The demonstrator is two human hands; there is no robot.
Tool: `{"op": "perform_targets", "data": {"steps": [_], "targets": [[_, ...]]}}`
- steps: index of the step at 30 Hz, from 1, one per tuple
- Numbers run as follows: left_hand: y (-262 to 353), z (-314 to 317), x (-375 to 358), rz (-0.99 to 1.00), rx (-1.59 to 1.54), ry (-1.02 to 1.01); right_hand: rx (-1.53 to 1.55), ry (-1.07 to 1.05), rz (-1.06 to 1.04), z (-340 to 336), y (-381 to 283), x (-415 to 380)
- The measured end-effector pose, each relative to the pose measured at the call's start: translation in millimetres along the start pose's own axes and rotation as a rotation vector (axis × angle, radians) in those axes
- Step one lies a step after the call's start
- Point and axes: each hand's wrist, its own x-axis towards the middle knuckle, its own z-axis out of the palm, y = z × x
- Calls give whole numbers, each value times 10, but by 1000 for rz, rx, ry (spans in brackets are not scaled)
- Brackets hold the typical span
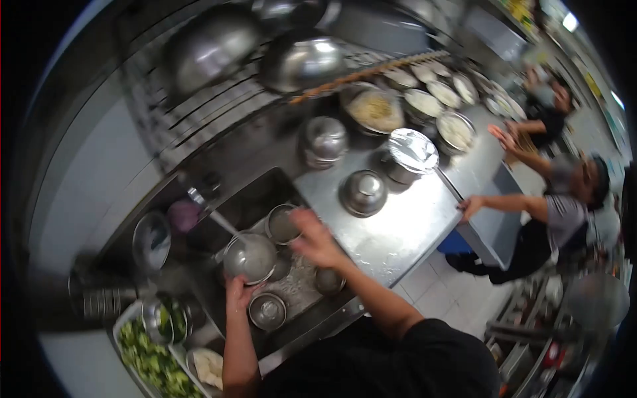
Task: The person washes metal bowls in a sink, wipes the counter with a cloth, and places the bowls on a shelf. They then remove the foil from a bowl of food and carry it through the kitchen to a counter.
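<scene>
Over the sink (292,182), my left hand (240,293) grips a round metal bowl (251,257) by its lower edge. The bowl sits below the end of the faucet (211,211) and looks wet inside. My right hand (317,240), somewhat blurred, is raised to the right of the bowl with its fingers stretched out and nothing in them. Close by its fingertips is a second metal bowl (281,224) in the sink. Nearer to me, a small metal bowl (268,312) and a metal cup (329,281), partly under my right forearm, stand on the wet sink floor.
Left of the sink are a tray of cut green vegetables (156,358) and a metal bowl (152,240). The steel counter (398,225) holds upturned bowls (364,193), a foil-covered pot (413,152) and several food bowls (455,131). Two people work at right, one beside a grey bin (494,225).
</scene>
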Motion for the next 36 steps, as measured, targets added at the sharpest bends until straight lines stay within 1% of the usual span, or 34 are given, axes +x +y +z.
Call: {"op": "perform_targets", "data": {"steps": [1,2,3,4,5,6,7,8,9,10,11,12,13,15,16,18,19,20,22,23,24,26,28,30,31,32,34,35,36], "targets": [[-84,-120,18,-39,7,-12,279,136,79,-326,9,-164],[-54,-192,-18,-64,5,-26,222,143,176,-407,902,-693],[-27,-154,-131,-51,9,53,255,80,112,-1083,1190,-1015],[-25,-94,-205,-54,16,121,481,295,-48,-1524,1336,-984],[-22,-145,-220,-59,-28,93,709,520,-176,-1965,1473,-887],[-52,-183,-207,-48,-52,117,1062,568,-69,-2536,1383,-894],[-85,-216,-156,-46,-62,122,1074,573,-141,-2976,808,-678],[-112,-224,-125,-50,-65,125,1097,799,-49,-3281,175,-433],[-125,-172,-101,-57,-62,193,981,818,-127,-3559,-134,-385],[-117,-113,-80,-70,-65,206,861,834,-203,-3802,-386,-358],[-105,-66,-78,-65,-61,262,793,934,-297,-3919,-826,-280],[-115,-29,-92,-59,-53,314,720,1034,-394,-3894,-1197,-239],[-124,14,-97,-65,-52,318,718,1033,-386,-3861,-1326,-323],[-73,117,-74,-36,-139,330,1056,430,-944,-3797,-1488,-518],[-57,133,-71,-28,-136,325,1055,435,-953,-3691,-1445,-541],[-33,185,-45,9,-149,277,1028,537,-861,-3381,-1293,-548],[-27,189,-3,11,-144,271,807,954,-528,-3284,-1303,-464],[-29,176,32,-1,-178,259,804,961,-526,-3355,-1321,-362],[-37,192,40,-15,-212,249,698,1063,-417,-3637,-1475,-169],[-21,236,19,-2,-207,264,814,1060,-563,-3835,-1473,-195],[6,264,-2,15,-204,281,824,1057,-566,-3942,-1500,-236],[-22,239,12,24,-225,293,1047,540,-1080,-4037,-1568,-397],[16,267,19,34,-244,292,1051,537,-1092,-3854,-1590,-410],[39,305,-15,14,-243,294,859,1138,-664,-3587,-1505,-314],[45,311,-14,12,-239,293,868,1023,-595,-3550,-1456,-236],[58,309,-12,12,-240,280,865,1030,-589,-3604,-1435,-187],[59,295,-25,9,-239,271,781,1080,-609,-3772,-1639,-34],[64,294,-31,25,-223,265,702,1149,-674,-3790,-1799,-29],[78,299,-44,44,-208,260,708,1146,-676,-3740,-1818,-35]]}}
